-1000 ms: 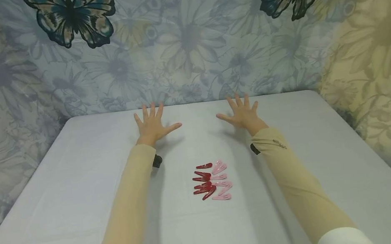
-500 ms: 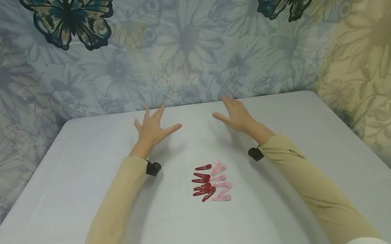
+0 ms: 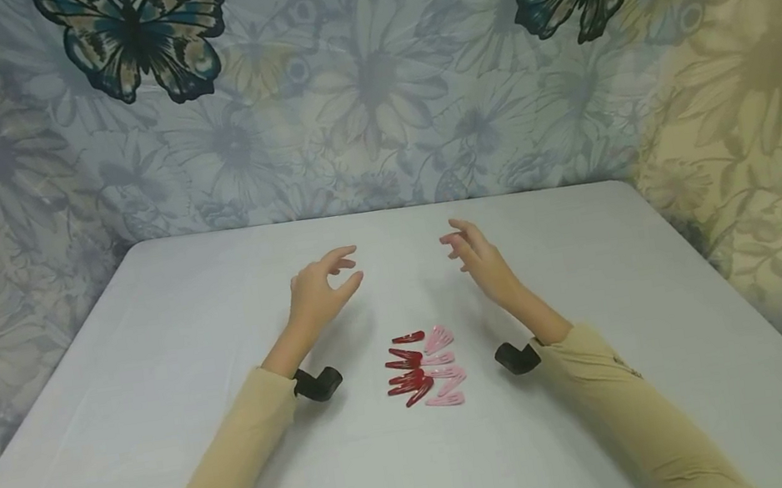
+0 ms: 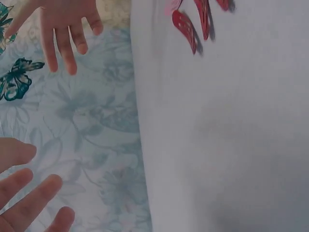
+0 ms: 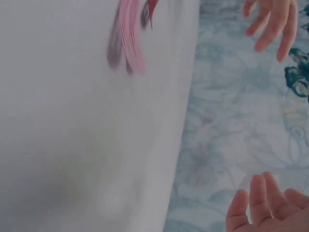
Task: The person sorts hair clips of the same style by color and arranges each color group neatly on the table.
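Note:
Several red snap hair clips lie in a column near the middle of the table, with several pink snap hair clips just to their right. Up and left of the clips, my left hand hovers over the table, fingers loosely bent and holding nothing. My right hand mirrors it on the other side, relaxed and holding nothing. Neither hand touches a clip. In the left wrist view, red clips show at the top; in the right wrist view, pink clips do.
A white-covered table spans the view. Behind it stands a floral backdrop with printed butterflies. Small black cameras are strapped at both wrists, close to either side of the clips.
Both hands have drawn back from the table's far edge toward me. Their spread fingers have relaxed and turned inward. The clips have stayed in place.

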Demonstrator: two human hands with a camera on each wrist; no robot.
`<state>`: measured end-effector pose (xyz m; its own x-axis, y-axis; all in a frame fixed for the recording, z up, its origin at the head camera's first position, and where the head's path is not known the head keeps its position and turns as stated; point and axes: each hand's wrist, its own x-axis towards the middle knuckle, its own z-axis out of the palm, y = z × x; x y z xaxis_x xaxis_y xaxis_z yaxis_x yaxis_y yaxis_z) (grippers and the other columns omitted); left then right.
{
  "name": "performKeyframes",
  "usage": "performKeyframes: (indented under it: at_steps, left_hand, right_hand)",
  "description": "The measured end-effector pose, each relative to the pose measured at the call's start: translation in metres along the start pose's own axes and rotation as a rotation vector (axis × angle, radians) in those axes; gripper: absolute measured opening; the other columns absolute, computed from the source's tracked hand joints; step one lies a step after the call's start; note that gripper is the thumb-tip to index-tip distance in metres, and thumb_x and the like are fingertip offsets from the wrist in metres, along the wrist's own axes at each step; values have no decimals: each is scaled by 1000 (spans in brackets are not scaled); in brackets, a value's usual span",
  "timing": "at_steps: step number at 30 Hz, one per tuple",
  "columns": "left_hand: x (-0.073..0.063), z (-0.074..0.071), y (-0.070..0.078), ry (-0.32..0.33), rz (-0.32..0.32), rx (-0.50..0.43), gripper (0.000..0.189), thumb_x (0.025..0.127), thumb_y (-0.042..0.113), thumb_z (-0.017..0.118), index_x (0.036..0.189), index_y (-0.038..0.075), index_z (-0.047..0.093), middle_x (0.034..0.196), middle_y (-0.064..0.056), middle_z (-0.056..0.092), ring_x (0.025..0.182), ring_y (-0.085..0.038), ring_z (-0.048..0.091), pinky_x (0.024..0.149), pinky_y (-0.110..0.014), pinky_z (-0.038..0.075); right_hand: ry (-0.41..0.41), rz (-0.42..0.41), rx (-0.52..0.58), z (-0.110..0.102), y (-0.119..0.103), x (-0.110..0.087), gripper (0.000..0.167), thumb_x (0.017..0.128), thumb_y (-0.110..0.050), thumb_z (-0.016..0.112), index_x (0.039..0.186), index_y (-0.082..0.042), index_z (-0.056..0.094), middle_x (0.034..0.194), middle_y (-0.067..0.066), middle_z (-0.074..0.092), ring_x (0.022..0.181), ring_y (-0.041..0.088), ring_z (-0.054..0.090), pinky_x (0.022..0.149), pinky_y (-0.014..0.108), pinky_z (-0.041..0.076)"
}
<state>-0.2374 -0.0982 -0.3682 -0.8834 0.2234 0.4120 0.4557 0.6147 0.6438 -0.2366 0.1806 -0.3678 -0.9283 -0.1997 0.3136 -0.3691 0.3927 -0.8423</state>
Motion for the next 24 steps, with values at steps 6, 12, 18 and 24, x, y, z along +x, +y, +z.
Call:
performKeyframes:
  at_steps: [6, 12, 18, 24]
  left_hand:
    - [-19, 12, 7, 4, 45, -91, 29, 98, 6, 76, 125, -4, 74, 110, -19, 79, 99, -42, 70, 95, -67, 43]
    - [-27, 29, 13, -27, 53, -104, 22, 97, 5, 79, 117, -3, 76, 101, -16, 79, 88, -37, 66, 85, -53, 48]
    - [-31, 40, 9, -85, 19, -78, 18, 96, 6, 82, 113, -1, 79, 95, -11, 78, 78, -25, 62, 78, -42, 46]
    - [-33, 50, -1, -127, 28, -115, 16, 95, 4, 83, 109, -3, 80, 86, -9, 72, 64, -6, 41, 63, -29, 40]
  right_hand:
    - [24, 61, 106, 12, -3, -22, 77, 113, -53, 48, 150, 14, 44, 132, 31, 66, 96, 27, 54, 80, 30, 43]
    - [20, 148, 172, 23, -5, -36, 52, 112, -27, 47, 145, 13, 50, 126, 27, 70, 87, 16, 46, 76, 28, 38]
    - [-15, 173, 181, 36, -7, -48, 43, 110, -17, 50, 138, 15, 54, 118, 26, 73, 99, 27, 57, 89, 38, 43]
    - [-64, 154, 95, 44, 0, -58, 20, 105, -7, 67, 115, 10, 67, 98, 13, 75, 89, 24, 61, 75, 30, 43]
